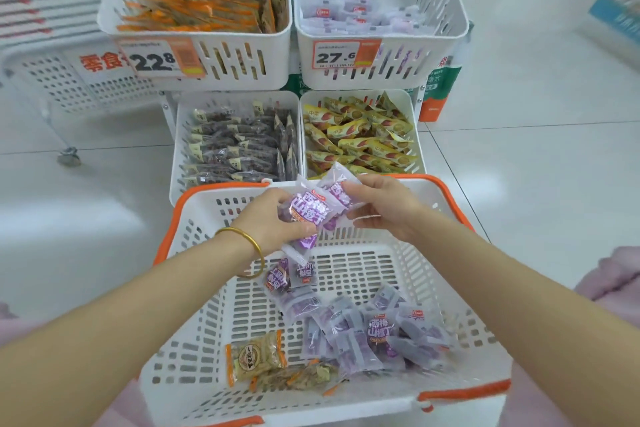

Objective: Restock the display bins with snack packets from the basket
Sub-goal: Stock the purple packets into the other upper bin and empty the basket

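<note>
While both hands work above the far end of the basket point(194, 204), a person gathers a bunch of purple packets point(311, 210) for restocking. The left hand point(270, 222), w/ a gold bangle point(254, 246) at the wrist, has its fingers curled round the bunch. The right hand point(384, 210) pinches the top packet betw. thumb and fingers, prob. squaring the stack so several go across in one trip.

More spare packets point(374, 336) of the same purple sort lie on the basket floor, near-right side. A few orange-ended packets point(256, 359) sit near-left, so plenty remains to shift.

Just beyond the basket's far rim stand two low bins, one of brown packets point(239, 146) and one of yellow packets point(360, 135), both well filled. Further beyond and higher, the left-hand bin point(242, 62) is crammed w/ orange stock. The right-hand bin point(391, 59), price tag point(336, 54) reading 27.6, holds only a shallow layer of matching purple packs, so it looks the likely destination.
</note>
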Demonstrator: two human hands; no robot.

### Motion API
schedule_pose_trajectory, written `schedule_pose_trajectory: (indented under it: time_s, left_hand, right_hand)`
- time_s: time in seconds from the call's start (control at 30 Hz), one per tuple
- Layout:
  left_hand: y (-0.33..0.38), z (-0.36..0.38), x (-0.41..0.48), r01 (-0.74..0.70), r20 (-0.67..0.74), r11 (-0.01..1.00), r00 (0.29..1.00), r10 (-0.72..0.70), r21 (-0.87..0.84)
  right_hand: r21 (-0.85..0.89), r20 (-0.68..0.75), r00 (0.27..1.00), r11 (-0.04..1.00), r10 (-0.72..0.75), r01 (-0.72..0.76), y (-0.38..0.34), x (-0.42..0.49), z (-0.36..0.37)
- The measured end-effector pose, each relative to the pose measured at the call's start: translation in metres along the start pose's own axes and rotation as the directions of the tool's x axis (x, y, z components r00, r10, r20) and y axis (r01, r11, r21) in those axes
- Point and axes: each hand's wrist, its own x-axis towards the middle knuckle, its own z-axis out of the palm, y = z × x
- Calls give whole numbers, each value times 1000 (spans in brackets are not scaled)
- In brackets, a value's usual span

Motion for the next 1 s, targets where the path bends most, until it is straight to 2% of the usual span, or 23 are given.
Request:
schedule_pose_trajectory:
  time_s: [0.1, 0.2, 0.3, 0.43, 0.5, 0.63, 0.77, 0.8, 0.87, 0.93, 1.0]
  left_hand:
    - [-5, -11, 3, 67, -25, 986, 997, -71, -152]
    - [0, -14, 2, 122, -14, 951, 991, -132, -283]
    - [10, -10, -1, 169, 50, 892, 985, -163, -420]
    - [23, -10, -4, 183, 152, 814, 981, -118, -551]
    - [27, -10, -3, 137, 197, 849, 979, -40, -510]
    - [31, -9, 5, -3, 146, 931, 987, 60, -365]
    - [50, -22, 19, -120, 52, 947, 989, 142, -297]
    - [58, -27, 23, -147, 44, 948, 985, 166, -281]
    - [78, -36, 34, -234, 22, 943, 969, 246, -238]
    - [105, -42, 48, -324, 9, 934, 944, 329, -149]
    - [135, -46, 66, -402, -3, 914, 916, 402, -60]
  right_hand:
    - [-239, -45, 997, 970, -60, 47, -14, -11, -17]
    - [-405, 76, 995, 910, -63, 88, -29, -22, -24]
    - [-368, 178, 976, 912, -122, 181, -37, -27, -18]
    - [-250, 136, 956, 925, -258, 285, -43, -29, -5]
    - [-245, 88, 940, 907, -331, 342, -47, -28, 1]
    - [-280, 47, 891, 850, -452, 446, -62, -27, 10]
    - [-300, 25, 892, 848, -451, 437, -89, -19, 1]
    - [-337, 48, 906, 847, -421, 412, -98, -16, -8]
    - [-348, 182, 930, 864, -319, 364, -122, -11, -28]
    - [-313, 323, 918, 889, -231, 334, -148, -6, -46]
    - [-291, 364, 900, 889, -240, 354, -175, 1, -64]
